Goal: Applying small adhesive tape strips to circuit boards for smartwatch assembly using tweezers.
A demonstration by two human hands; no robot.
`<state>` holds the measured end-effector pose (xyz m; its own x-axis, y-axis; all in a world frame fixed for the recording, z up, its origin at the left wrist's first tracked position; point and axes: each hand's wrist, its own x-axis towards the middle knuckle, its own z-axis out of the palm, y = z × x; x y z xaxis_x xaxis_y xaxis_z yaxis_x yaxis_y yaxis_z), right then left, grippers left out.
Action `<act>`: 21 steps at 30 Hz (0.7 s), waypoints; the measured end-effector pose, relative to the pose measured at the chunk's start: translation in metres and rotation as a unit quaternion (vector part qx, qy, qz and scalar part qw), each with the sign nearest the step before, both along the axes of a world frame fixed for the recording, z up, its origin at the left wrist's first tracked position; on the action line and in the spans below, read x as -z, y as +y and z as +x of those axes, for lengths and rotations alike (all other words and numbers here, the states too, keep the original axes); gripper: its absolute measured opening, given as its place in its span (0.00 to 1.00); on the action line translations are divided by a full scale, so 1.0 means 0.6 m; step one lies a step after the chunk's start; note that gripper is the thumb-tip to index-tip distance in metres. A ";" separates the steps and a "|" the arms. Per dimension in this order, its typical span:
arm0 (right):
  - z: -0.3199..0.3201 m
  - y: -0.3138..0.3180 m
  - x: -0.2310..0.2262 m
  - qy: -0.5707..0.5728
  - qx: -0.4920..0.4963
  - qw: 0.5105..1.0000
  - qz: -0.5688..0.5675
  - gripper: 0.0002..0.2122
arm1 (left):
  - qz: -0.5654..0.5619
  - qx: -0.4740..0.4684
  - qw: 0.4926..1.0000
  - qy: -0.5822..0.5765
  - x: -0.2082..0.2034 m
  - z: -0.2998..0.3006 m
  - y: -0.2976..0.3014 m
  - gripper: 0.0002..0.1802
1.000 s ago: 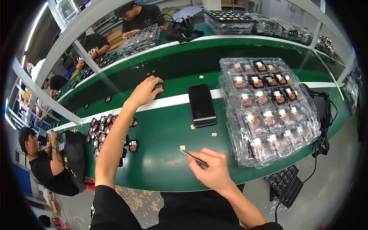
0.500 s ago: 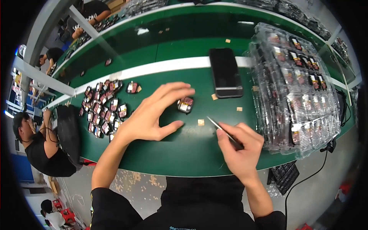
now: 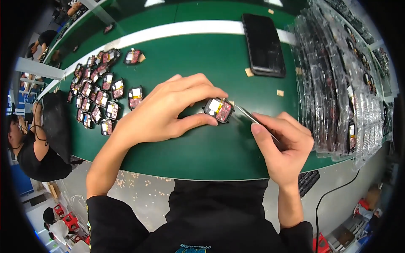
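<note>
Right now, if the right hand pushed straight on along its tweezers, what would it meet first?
Ahead of the tweezers in the right hand, the first thing looks to be the small tan square beside the watch-shaped module, though tip height is unclear.

Left hand (image 3: 166,111) is gripping a small black-framed electronic module (image 3: 219,110); right hand (image 3: 289,149) is holding slim silver metal tweezers (image 3: 247,115).
</note>
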<state>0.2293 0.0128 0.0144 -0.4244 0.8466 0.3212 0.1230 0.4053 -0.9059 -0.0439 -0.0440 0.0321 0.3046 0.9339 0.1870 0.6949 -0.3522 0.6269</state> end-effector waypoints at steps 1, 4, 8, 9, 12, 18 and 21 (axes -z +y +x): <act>0.001 0.002 0.000 -0.003 -0.020 1.000 0.000 0.10 | -0.007 0.001 1.000 -0.004 -0.002 0.000 -0.001 0.31; 0.003 0.005 0.006 -0.019 -0.018 1.000 0.004 0.09 | -0.005 0.019 1.000 0.001 -0.004 0.006 0.003 0.31; -0.009 0.003 0.008 -0.060 -0.025 0.998 0.022 0.08 | -0.015 0.022 1.000 0.010 0.007 0.000 0.005 0.32; -0.010 0.003 0.007 -0.073 -0.029 0.996 0.033 0.08 | -0.019 0.023 1.000 0.007 0.008 0.000 0.006 0.32; -0.015 0.006 0.005 -0.078 -0.037 0.996 0.037 0.08 | -0.005 0.031 0.999 0.011 0.010 -0.001 0.005 0.32; -0.016 0.002 0.002 -0.102 -0.029 0.994 0.016 0.09 | -0.007 0.032 0.999 0.012 0.006 0.001 0.006 0.33; -0.014 0.003 -0.001 -0.115 -0.031 0.993 0.019 0.09 | 0.015 0.040 0.999 0.015 0.011 0.000 0.011 0.34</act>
